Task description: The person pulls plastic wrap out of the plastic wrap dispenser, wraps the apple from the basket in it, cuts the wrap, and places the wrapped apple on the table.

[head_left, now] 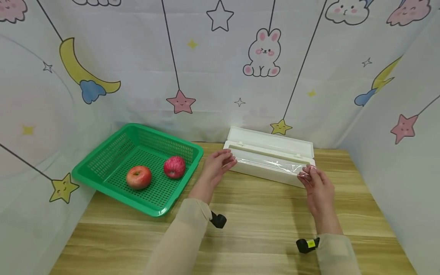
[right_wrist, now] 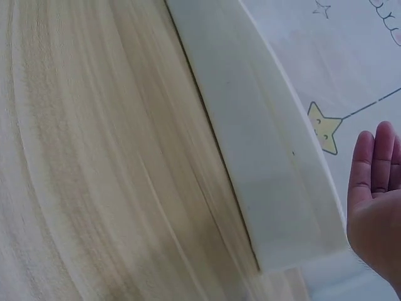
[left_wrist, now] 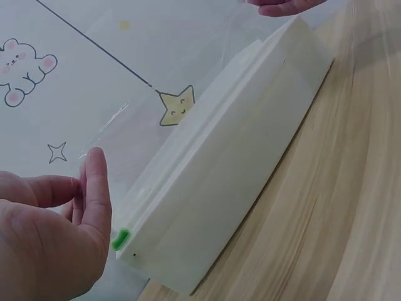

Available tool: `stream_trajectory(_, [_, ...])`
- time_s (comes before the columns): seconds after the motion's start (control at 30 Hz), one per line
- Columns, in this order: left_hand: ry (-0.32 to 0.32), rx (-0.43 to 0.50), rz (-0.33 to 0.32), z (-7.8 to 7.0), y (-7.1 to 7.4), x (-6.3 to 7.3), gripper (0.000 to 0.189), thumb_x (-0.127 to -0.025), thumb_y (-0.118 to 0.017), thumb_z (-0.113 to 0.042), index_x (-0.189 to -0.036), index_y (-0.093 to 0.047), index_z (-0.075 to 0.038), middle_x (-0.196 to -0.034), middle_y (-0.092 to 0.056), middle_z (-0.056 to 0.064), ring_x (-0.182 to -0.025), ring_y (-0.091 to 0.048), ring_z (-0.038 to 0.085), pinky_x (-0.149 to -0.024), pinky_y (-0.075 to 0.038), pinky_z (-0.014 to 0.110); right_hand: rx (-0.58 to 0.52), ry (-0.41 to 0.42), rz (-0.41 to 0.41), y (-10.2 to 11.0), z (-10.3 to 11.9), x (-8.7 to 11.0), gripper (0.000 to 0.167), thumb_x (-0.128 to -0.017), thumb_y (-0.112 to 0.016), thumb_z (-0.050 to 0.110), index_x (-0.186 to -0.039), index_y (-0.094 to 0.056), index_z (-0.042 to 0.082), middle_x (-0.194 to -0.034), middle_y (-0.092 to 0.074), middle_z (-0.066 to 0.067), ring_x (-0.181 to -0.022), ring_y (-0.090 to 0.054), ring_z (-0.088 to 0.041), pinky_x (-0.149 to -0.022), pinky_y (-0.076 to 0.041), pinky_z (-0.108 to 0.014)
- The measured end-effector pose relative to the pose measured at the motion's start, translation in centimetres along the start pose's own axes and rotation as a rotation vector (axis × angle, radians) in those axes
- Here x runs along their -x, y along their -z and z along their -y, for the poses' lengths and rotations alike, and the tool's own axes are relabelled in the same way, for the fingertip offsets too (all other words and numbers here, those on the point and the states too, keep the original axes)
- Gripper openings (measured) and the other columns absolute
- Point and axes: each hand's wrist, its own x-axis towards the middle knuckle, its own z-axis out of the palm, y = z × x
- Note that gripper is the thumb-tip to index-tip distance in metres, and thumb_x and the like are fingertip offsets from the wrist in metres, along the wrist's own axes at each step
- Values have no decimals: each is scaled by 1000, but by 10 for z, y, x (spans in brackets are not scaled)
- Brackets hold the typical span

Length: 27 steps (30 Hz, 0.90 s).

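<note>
A long white plastic-wrap dispenser box (head_left: 264,173) sits at the back of the table, its lid (head_left: 271,142) tipped back. Clear plastic wrap (head_left: 275,163) stretches up from the box between both hands. At the left end, my left hand (head_left: 215,166) pinches one corner of the wrap between thumb and fingers, as the left wrist view also shows. My right hand (head_left: 317,186) pinches the opposite corner near the box's right end. In the right wrist view, the right hand (right_wrist: 379,200) shows its fingers upright beside the box, the thumb hidden.
A green plastic basket (head_left: 120,202) stands to the left with two red apples, one apple (head_left: 139,177) nearer the middle and another apple (head_left: 174,167) toward its right wall. A green slider (left_wrist: 121,239) is on the box's left end. A printed curtain (head_left: 220,76) hangs behind the wooden table (head_left: 254,229).
</note>
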Motion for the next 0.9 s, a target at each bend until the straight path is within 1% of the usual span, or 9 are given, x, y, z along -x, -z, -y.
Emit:
stream_trajectory(0.2, [-20,-7,-8,-4,-5,1,30,-105,-66,-2,-133,-63,8,-117,-66,19,-93,-70,19,-89,-64,31,15,16,-25,-4,6,0,11,-107,-61,4,-104,-70,-2,-102,-76,-8,-86,-76,-19,-85,-64,-31])
stream_trajectory(0.33, [-51,11,-4,-6,-8,3,22,-104,-65,1,-126,-65,6,-109,-67,15,-89,-70,18,-86,-64,31,45,21,-46,-7,9,1,11,-107,-62,5,-105,-71,-1,-102,-76,-8,-87,-76,-19,-86,-64,-31])
stream_trajectory(0.43, [-81,17,2,-7,-10,6,16,-104,-65,2,-120,-65,4,-103,-66,11,-87,-70,18,-84,-65,31,36,24,-52,-8,11,0,12,-107,-62,5,-106,-72,-2,-101,-77,-8,-86,-76,-19,-85,-64,-32])
stream_trajectory(0.57, [-114,9,14,-10,-11,11,15,-104,-65,2,-119,-66,4,-99,-66,9,-86,-69,17,-83,-65,31,25,43,-38,-10,13,1,13,-107,-62,4,-106,-73,-2,-102,-77,-10,-85,-75,-19,-85,-64,-32])
stream_trajectory(0.67, [-131,18,25,-12,-12,14,14,-104,-64,2,-118,-66,5,-97,-67,9,-85,-69,17,-83,-65,31,22,57,-23,-11,16,2,12,-107,-62,4,-107,-72,-3,-105,-76,-11,-86,-75,-19,-86,-64,-32])
stream_trajectory(0.8, [-139,51,37,-15,-13,18,13,-105,-63,2,-117,-67,5,-95,-68,8,-84,-70,15,-82,-65,31,38,73,-3,-13,21,3,13,-106,-63,6,-110,-71,-4,-107,-76,-10,-88,-76,-20,-88,-64,-32])
stream_trajectory(0.9, [-139,69,41,-17,-14,20,15,-105,-62,3,-120,-67,6,-95,-68,8,-84,-71,15,-83,-65,31,56,89,17,-14,24,4,17,-107,-63,8,-114,-71,-5,-106,-75,-9,-89,-75,-20,-89,-63,-32])
